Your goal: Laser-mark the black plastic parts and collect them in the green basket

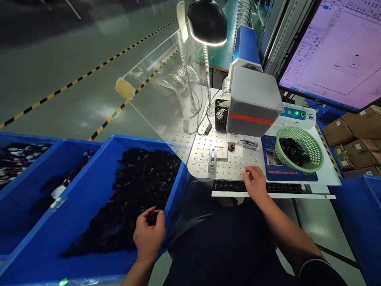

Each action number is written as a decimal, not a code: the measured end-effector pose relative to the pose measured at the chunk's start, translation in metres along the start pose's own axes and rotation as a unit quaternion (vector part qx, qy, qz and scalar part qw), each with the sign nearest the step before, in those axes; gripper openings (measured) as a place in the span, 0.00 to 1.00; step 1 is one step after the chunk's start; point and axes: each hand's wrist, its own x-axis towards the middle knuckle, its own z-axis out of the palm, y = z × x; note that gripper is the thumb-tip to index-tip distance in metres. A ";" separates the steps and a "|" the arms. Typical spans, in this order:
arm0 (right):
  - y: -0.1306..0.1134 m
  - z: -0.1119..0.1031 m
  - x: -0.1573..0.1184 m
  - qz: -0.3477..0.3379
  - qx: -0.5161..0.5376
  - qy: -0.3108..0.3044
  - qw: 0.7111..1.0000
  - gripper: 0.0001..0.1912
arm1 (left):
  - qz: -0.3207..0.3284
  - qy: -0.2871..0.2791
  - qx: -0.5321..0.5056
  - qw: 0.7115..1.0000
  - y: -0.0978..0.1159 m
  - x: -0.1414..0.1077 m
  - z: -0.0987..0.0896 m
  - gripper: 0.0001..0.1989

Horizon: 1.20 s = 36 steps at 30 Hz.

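Note:
My left hand is over the blue bin of small black parts, its fingers curled round a dark piece that I cannot make out. My right hand is at the front edge of the perforated white plate, above the keyboard, fingers bent; whether it holds anything is hidden. A small round black part sits on the plate beside metal fixtures, below the grey machine head. On a blue mat stands a green basket with black pieces.
A black lamp and a clear sheet stand at the back left of the plate. The monitor hangs at the upper right. Another blue bin is at the far left, and cartons are stacked at the right.

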 end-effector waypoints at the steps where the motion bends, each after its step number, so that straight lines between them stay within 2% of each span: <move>1: 0.002 0.005 0.009 0.000 -0.008 -0.001 1.000 0.11 | 0.002 -0.001 0.004 1.000 0.002 0.000 -0.001 0.23; 6: 0.008 0.037 0.066 0.018 -0.056 -0.031 0.998 0.13 | -0.018 -0.006 0.004 1.000 0.006 -0.002 -0.004 0.24; 10: 0.008 0.051 0.094 0.026 -0.060 -0.037 0.997 0.15 | -0.028 -0.002 0.005 1.000 0.002 0.000 -0.004 0.24; 16: 0.008 0.058 0.099 0.027 -0.045 -0.033 0.998 0.13 | -0.021 -0.008 -0.005 1.000 0.001 0.002 -0.003 0.23; 26: 0.006 0.057 0.100 0.024 -0.042 -0.029 0.998 0.12 | -0.007 -0.003 0.002 1.000 -0.002 0.002 -0.003 0.21; 30: 0.003 0.042 0.079 0.030 -0.027 -0.016 0.999 0.14 | -0.017 -0.007 -0.013 1.000 -0.001 0.002 -0.003 0.22; 34: -0.004 0.010 0.019 -0.044 0.011 0.028 0.999 0.11 | -0.027 -0.007 -0.017 0.999 -0.001 0.001 -0.001 0.23; 36: -0.008 -0.006 -0.015 -0.077 0.017 0.028 0.997 0.11 | -0.024 -0.005 -0.017 1.000 0.000 0.000 -0.001 0.23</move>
